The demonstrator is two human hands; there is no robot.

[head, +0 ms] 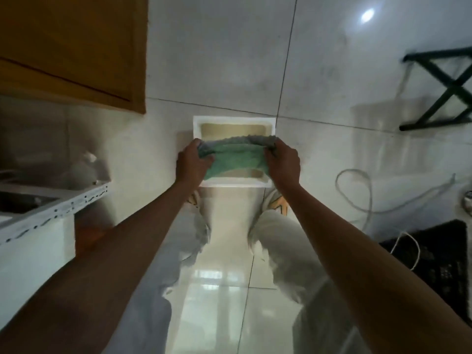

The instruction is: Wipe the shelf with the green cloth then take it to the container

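The left hand (pixel 192 159) and right hand (pixel 282 159) each pinch one end of the green cloth (pixel 236 158), stretched directly above the white container (pixel 198 123) on the tiled floor (pixel 217 60).

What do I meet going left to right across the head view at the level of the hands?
Left hand gripping the cloth's left edge → green cloth stretched over the white container → right hand gripping its right edge → white cord on the floor.
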